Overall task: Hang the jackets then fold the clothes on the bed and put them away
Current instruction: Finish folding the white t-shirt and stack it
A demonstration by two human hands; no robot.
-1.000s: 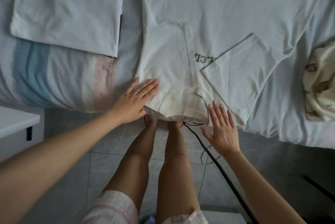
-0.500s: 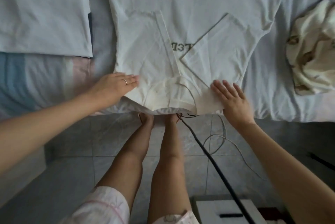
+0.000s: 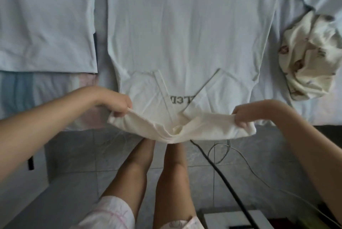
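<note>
white t-shirt (image 3: 185, 39), sleeves tucked, on the bed (image 3: 46, 88); left hand (image 3: 117, 105) and right hand (image 3: 245, 115) grip its near corners, likely for folding.

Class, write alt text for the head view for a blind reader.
Left hand and right hand grip the near end of a white T-shirt on a bed, sleeves folded in. A folded shirt lies left, a crumpled cloth right.

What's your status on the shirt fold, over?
Left hand and right hand each grip the shirt by its near edge, raised off the bed. Sleeves folded in. Crumpled cloth beside it, right.
</note>
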